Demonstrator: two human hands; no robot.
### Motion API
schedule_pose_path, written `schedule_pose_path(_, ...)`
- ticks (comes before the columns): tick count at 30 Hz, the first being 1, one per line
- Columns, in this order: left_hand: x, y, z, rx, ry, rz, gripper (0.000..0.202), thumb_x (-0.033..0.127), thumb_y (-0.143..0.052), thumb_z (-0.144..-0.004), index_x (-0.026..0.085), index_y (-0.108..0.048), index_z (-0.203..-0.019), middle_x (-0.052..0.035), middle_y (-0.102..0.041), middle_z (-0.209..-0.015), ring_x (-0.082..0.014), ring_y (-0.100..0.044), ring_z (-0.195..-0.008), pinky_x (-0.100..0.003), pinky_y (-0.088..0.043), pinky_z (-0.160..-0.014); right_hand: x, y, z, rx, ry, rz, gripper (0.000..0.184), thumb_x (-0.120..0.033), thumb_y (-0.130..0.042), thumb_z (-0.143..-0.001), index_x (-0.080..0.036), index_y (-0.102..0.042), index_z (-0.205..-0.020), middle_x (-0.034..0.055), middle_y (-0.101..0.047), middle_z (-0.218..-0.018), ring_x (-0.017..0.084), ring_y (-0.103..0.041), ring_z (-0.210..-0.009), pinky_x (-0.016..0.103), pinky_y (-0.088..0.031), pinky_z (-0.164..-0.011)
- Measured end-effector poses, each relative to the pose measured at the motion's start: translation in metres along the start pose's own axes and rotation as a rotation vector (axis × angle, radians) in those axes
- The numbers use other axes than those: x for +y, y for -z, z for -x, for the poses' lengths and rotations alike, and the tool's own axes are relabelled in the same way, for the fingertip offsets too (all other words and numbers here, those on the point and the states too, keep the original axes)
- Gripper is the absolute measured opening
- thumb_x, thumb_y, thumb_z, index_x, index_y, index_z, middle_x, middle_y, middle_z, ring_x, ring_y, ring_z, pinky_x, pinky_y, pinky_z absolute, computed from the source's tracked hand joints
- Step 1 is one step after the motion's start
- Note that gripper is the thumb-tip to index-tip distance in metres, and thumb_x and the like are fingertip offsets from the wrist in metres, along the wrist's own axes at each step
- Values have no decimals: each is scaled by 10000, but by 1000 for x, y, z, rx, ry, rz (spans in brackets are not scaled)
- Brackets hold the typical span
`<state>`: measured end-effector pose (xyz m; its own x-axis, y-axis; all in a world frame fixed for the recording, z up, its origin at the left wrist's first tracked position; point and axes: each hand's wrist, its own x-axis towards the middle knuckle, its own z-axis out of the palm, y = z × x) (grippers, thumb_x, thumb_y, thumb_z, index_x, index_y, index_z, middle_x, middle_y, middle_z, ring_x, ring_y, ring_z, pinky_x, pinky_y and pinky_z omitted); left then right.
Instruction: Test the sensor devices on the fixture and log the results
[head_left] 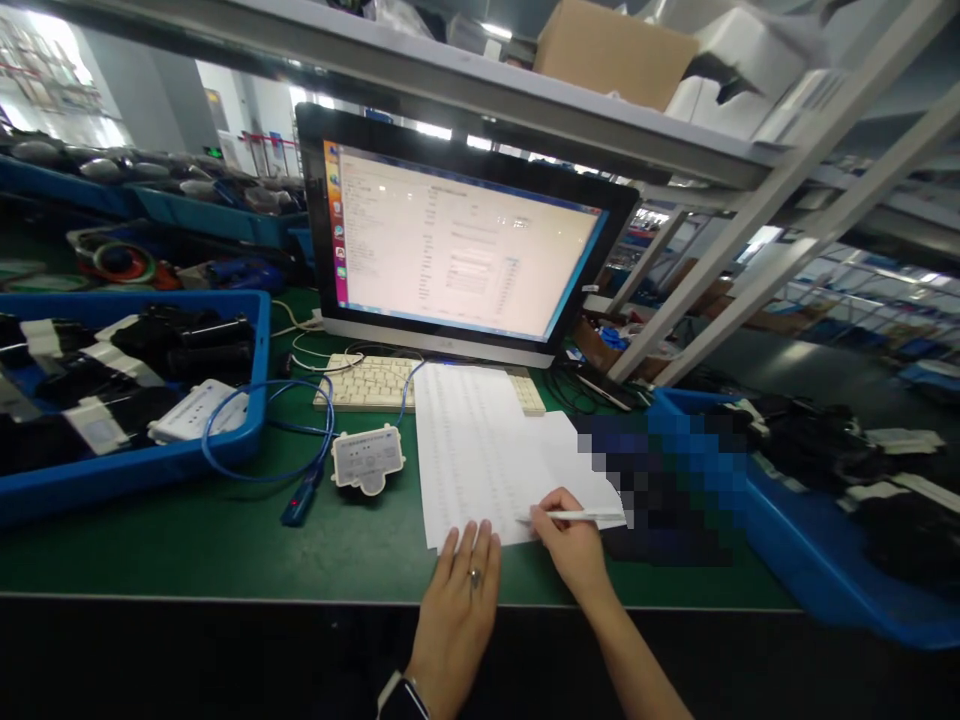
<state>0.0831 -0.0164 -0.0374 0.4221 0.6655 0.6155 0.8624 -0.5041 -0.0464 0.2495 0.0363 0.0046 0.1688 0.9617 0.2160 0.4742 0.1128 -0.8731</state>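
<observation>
My right hand (570,540) is closed around a white pen (581,515), its tip on the lower right of a printed sheet of paper (469,450). My left hand (463,590) lies flat on the near edge of that sheet, fingers stretched out, a ring on one of them. A second sheet (574,455) lies partly beneath the first, on the right. Left of the papers sits a small white electronic box (367,458), with a blue cable (330,420) beside it and a blue USB plug (298,503) on the green table.
Behind the papers stand a keyboard (367,383), partly covered, and a lit monitor (465,250). Blue bins of black parts flank me, one left (259,390) and one right (795,540). A metal shelf (480,75) with a cardboard box (611,50) runs overhead. The green table's (225,560) edge is near me.
</observation>
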Motion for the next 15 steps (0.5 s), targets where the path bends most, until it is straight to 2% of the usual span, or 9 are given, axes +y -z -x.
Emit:
schedule_pose_path(4,1,1,1,-30,1,1,447,43,-376,-805,72,-513,-1230,-121,-513,-1319,-239,-483,-1214,-396,-456,-991,1,0,4,30,3,88,284,-373,-528,-709,-229,-402,-498,-34,-466,-406,116,-405,-389,238,-354,-429)
schedule_pose_path(15,1,3,1,-54,-2,0,467,48,-402,-787,62,-492,-1245,-132,-498,-1332,-241,-468,-1228,-387,-448,-1002,6,-1,5,-56,-28,38,260,-342,-530,-744,-226,-416,-542,-36,-514,-437,118,-455,-387,234,-378,-431)
